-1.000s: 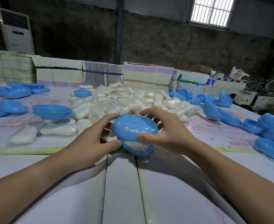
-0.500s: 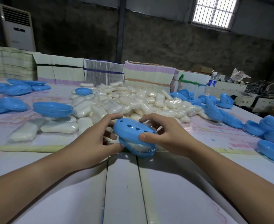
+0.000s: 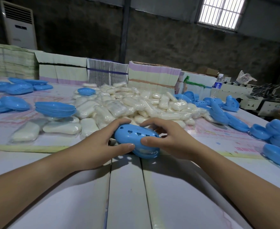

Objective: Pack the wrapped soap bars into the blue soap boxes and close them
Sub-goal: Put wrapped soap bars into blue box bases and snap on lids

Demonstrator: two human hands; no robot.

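At the centre of the frame both hands hold one blue soap box [image 3: 136, 140], just above the white bench [image 3: 126, 195]. The left hand [image 3: 101, 146] wraps its left end, fingers curled over the far top edge and thumb pressed on the near side; its grip is clamped on the box. The right hand [image 3: 165, 139] takes the right end the same way, fingers arched over the lid and thumb flat on the near face, also clamped on the box. The lid shows a row of heart-shaped holes, and a pale wrapped soap bar [image 3: 144, 151] shows through the narrow gap between lid and base along the lower right edge, so the box is not fully shut.

Just behind the hands, in the middle of the frame, lies a large heap of wrapped soap bars [image 3: 132, 103], with a few more spread flat at the left [image 3: 61, 128]. A stack of blue lids or bases [image 3: 55, 109] sits left of the heap, and further blue box halves [image 3: 12, 89] lie at the upper left. More blue box parts [image 3: 278, 133] crowd the right edge of the frame. Bundled stacks of flat cartons [image 3: 106, 73] line the far side of the bench, and a water bottle [image 3: 218, 82] stands at the upper right.
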